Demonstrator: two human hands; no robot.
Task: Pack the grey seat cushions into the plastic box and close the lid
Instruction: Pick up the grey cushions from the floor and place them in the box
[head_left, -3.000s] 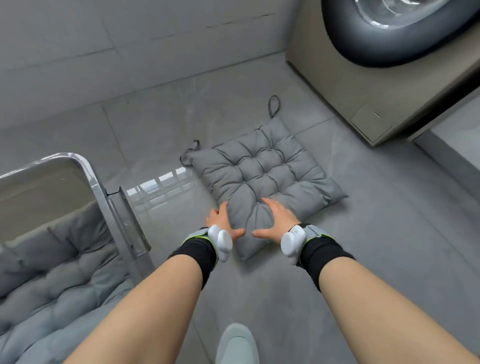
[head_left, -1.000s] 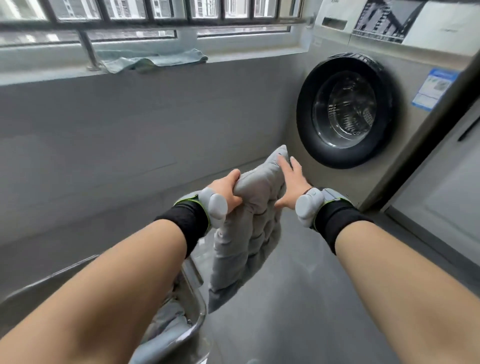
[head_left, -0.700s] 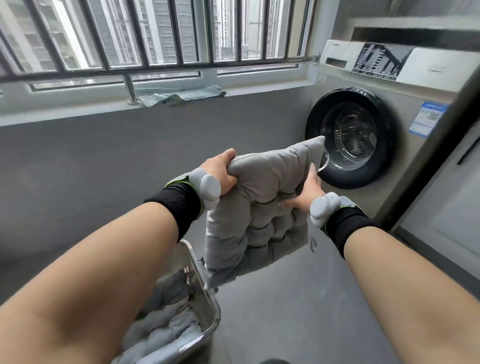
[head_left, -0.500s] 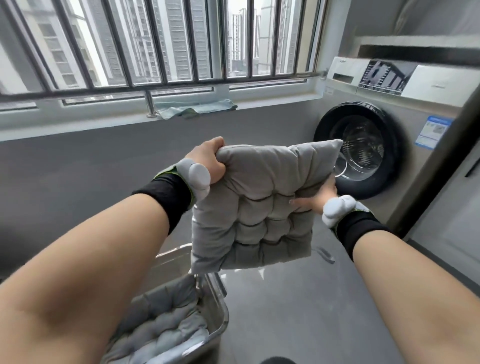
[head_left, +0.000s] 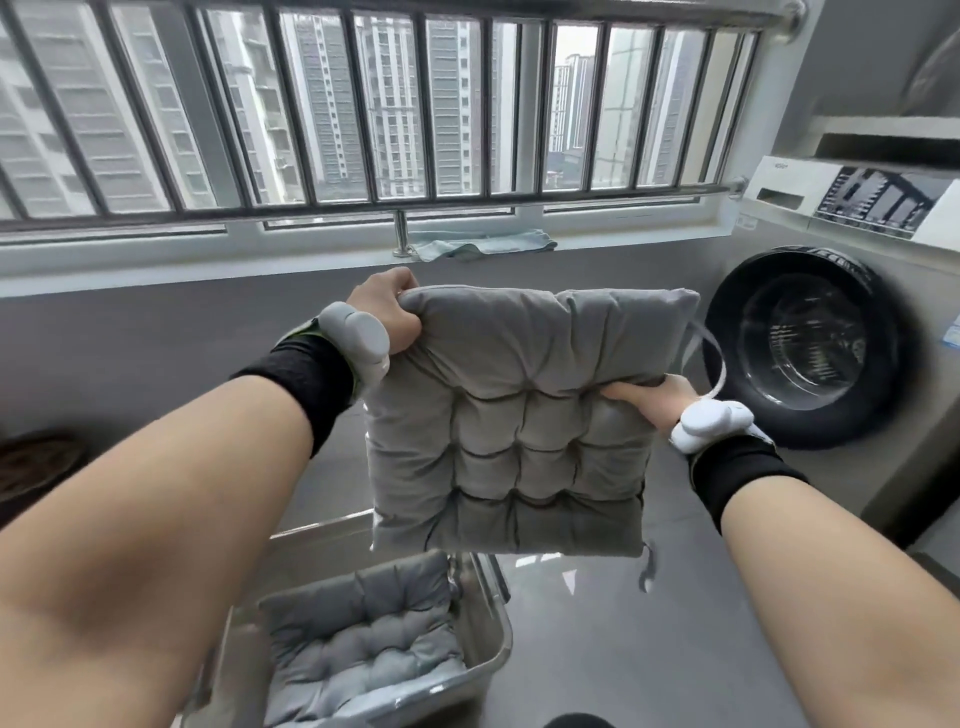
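Note:
A grey tufted seat cushion (head_left: 509, 421) hangs upright in the air in front of me, its tie straps dangling at the right side. My left hand (head_left: 388, 310) grips its top left corner. My right hand (head_left: 655, 399) holds its right edge, fingers curled into the fabric. Below it on the floor stands the clear plastic box (head_left: 491, 660), open, with another grey cushion (head_left: 358, 629) lying inside. The held cushion's lower edge is just above the box's far rim. No lid is in view.
A washing machine (head_left: 810, 348) with a dark round door stands at the right. A barred window and a sill with a folded cloth (head_left: 478, 243) run across the back wall. Grey tiled floor (head_left: 639, 649) lies to the right of the box.
The cushion went from lying on the floor to being lifted with both hands. Over the last second it has turned flat-on toward me and shifted over the box, and my view has tilted up.

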